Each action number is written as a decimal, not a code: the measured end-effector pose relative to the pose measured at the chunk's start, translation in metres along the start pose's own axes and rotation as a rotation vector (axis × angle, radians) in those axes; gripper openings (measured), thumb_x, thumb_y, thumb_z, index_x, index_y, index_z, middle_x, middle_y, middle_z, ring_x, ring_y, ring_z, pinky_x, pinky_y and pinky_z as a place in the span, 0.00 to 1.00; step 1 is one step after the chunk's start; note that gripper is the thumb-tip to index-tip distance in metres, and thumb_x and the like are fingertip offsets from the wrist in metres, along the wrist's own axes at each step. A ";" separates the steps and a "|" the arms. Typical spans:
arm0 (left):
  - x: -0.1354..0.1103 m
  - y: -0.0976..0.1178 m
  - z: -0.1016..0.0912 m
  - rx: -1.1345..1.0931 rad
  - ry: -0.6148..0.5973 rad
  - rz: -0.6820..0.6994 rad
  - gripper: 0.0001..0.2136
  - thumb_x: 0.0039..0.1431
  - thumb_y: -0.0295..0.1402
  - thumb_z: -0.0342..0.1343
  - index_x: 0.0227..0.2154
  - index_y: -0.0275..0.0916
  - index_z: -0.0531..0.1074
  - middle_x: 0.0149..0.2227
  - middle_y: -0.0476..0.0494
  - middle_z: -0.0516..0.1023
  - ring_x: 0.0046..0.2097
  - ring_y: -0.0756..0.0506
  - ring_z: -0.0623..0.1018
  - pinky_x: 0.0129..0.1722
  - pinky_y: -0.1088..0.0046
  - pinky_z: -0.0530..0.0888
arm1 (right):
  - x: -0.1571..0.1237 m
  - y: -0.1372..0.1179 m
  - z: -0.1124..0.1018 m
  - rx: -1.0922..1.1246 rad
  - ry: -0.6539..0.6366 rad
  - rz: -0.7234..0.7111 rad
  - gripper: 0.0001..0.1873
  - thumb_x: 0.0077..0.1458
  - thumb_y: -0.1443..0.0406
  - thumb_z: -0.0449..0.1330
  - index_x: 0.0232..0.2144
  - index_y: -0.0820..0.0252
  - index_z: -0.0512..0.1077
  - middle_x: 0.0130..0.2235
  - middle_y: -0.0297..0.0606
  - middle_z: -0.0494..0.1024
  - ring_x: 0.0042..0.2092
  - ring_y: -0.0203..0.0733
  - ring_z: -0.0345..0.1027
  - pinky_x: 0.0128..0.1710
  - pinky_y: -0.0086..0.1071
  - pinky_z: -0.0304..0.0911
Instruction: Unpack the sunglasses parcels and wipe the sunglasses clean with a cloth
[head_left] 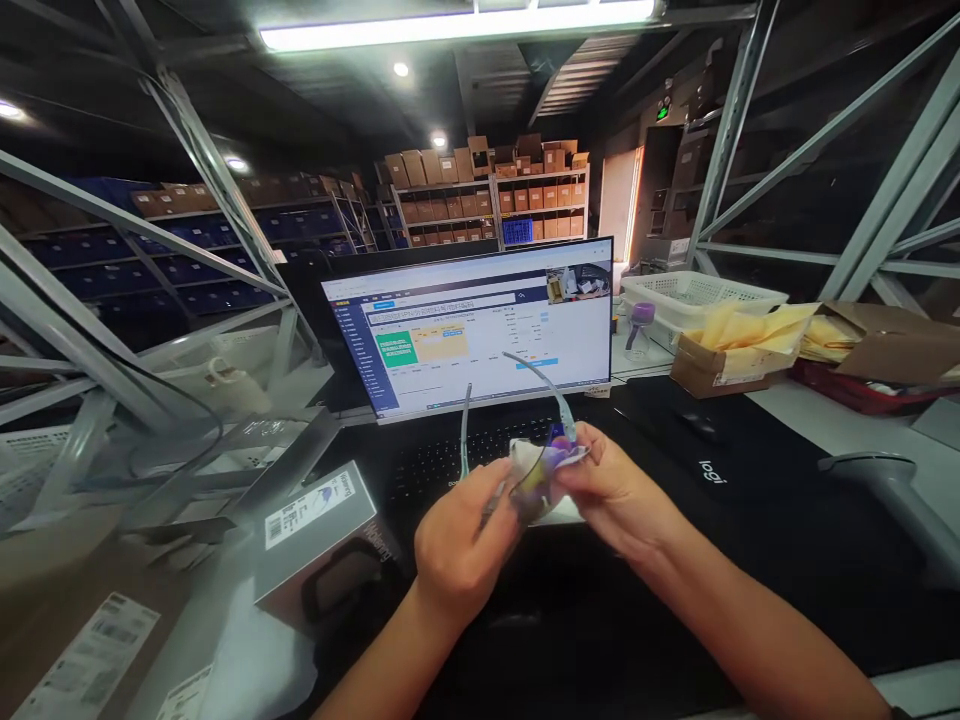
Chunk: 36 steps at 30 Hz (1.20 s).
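My left hand (457, 540) and my right hand (611, 490) meet above a black desk mat (675, 560), both closed on a small crumpled clear bag (541, 470) with purple and yellow print. Thin clear tubing (551, 385) arcs up out of the bag in front of the monitor (480, 325). A dark keyboard (450, 460) lies just behind my hands. The fingertips pinch the bag from both sides; what is inside it is not clear.
A grey product box (322, 545) lies at the left near labelled parcels (90, 650). A black mouse (697, 425) sits on the mat, with a handheld scanner (892, 495) at the right. Behind are a cardboard box of yellow envelopes (731, 350), a white basket (697, 295) and warehouse racks (487, 190).
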<state>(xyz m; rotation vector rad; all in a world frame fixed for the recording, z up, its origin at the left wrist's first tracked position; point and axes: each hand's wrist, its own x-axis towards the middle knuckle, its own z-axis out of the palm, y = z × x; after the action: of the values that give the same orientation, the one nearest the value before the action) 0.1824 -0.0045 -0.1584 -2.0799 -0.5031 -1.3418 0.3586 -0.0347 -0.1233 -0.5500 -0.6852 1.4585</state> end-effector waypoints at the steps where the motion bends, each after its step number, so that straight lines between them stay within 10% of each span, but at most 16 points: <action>1: -0.001 -0.001 0.000 -0.018 0.003 0.021 0.09 0.54 0.25 0.66 0.38 0.33 0.76 0.46 0.32 0.80 0.45 0.40 0.81 0.43 0.68 0.79 | 0.001 -0.007 -0.001 0.005 0.000 0.012 0.33 0.24 0.71 0.79 0.22 0.57 0.58 0.24 0.26 0.74 0.27 0.32 0.68 0.30 0.25 0.64; 9: -0.002 0.004 0.002 -0.088 -0.067 -0.167 0.05 0.57 0.24 0.63 0.35 0.36 0.73 0.49 0.35 0.78 0.46 0.42 0.81 0.45 0.67 0.79 | 0.000 -0.008 0.002 0.097 0.027 -0.001 0.26 0.30 0.65 0.80 0.23 0.59 0.66 0.27 0.27 0.75 0.31 0.30 0.70 0.34 0.22 0.67; 20: 0.016 0.003 -0.012 -0.295 -0.042 -0.438 0.07 0.58 0.30 0.63 0.39 0.39 0.74 0.45 0.42 0.75 0.45 0.45 0.79 0.43 0.72 0.79 | -0.004 -0.029 -0.015 -0.425 -0.159 -0.005 0.18 0.32 0.70 0.78 0.22 0.62 0.72 0.29 0.33 0.78 0.28 0.32 0.73 0.28 0.23 0.68; 26: 0.022 0.002 -0.015 -0.233 0.019 -0.385 0.07 0.57 0.28 0.64 0.37 0.38 0.73 0.42 0.41 0.76 0.41 0.46 0.79 0.40 0.72 0.80 | -0.003 -0.075 -0.043 -0.390 0.227 -0.440 0.10 0.45 0.64 0.74 0.33 0.57 0.81 0.32 0.37 0.83 0.32 0.37 0.77 0.31 0.27 0.73; 36: 0.008 0.007 -0.014 -0.197 -0.058 -0.296 0.08 0.57 0.28 0.65 0.37 0.37 0.72 0.47 0.39 0.76 0.45 0.45 0.79 0.44 0.70 0.80 | -0.039 -0.059 -0.023 -1.053 0.266 -0.907 0.16 0.59 0.67 0.64 0.49 0.45 0.79 0.52 0.35 0.80 0.54 0.49 0.74 0.55 0.44 0.72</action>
<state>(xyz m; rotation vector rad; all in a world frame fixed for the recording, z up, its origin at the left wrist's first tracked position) 0.1810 -0.0194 -0.1486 -2.2762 -0.7543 -1.5548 0.4171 -0.0750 -0.1004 -1.0203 -1.2580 0.0875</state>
